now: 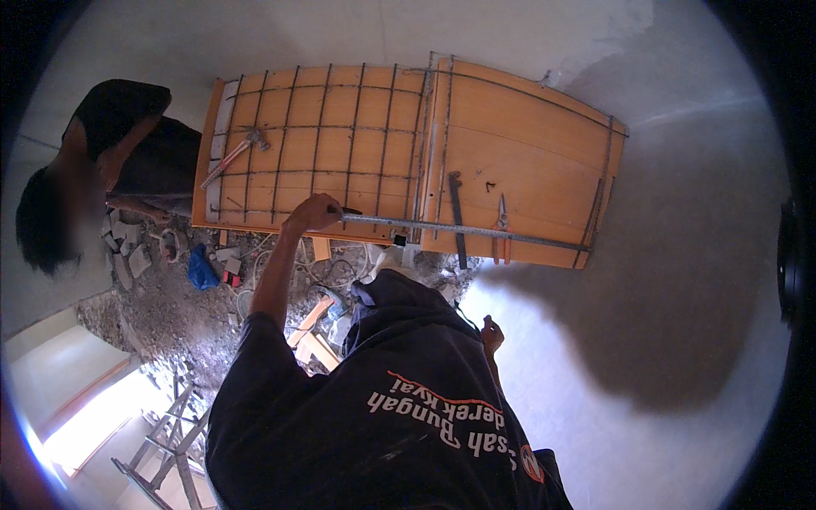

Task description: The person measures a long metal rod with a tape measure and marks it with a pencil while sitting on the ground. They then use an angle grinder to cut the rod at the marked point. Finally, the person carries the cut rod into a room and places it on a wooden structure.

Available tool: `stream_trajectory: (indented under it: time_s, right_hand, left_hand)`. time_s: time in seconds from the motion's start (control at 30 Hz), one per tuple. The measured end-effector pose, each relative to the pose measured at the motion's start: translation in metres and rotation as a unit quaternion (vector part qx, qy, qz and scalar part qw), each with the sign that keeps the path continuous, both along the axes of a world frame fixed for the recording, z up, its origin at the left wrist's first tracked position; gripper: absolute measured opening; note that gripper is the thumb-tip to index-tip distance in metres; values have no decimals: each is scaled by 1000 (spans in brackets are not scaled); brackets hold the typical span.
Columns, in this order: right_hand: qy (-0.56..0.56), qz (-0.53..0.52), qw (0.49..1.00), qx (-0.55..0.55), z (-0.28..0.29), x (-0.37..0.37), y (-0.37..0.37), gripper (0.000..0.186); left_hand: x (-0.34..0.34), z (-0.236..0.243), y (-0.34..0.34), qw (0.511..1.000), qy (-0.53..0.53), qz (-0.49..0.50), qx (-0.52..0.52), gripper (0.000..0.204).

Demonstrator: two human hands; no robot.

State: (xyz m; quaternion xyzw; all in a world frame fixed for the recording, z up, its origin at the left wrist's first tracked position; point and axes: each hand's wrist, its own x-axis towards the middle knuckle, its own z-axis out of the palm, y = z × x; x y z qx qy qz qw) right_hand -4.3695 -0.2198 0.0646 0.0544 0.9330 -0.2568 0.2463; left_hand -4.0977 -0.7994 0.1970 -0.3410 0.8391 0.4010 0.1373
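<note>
My left hand is closed with a thin dark pen-like stick between its fingers, over the near edge of an orange wooden panel. Beside its fingertips begins a long grey metal strip, which lies across the panel to the right. A grid of thin steel bars covers the panel's left half. My right hand hangs low beside my body, fingers curled; whatever it may hold is hidden. Pincers with orange handles and a dark hooked bar lie crossing the strip.
A claw hammer rests on the grid's left end. A co-worker crouches at the far left. Below the panel lie rubble, a blue bag, cables and wood offcuts. A wooden trestle stands lower left.
</note>
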Motion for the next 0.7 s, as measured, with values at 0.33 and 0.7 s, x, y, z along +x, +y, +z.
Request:
stream_trajectory:
  time_s: [0.33,0.7]
  right_hand:
    - [25,0,999,-29,-4,5,0,53]
    - [-20,6,1000,0,23,6,-23,45]
  left_hand:
    - [3,-6,-1,1000,28,-1,4,29]
    - [14,-12,-2,1000,10,12,2,26]
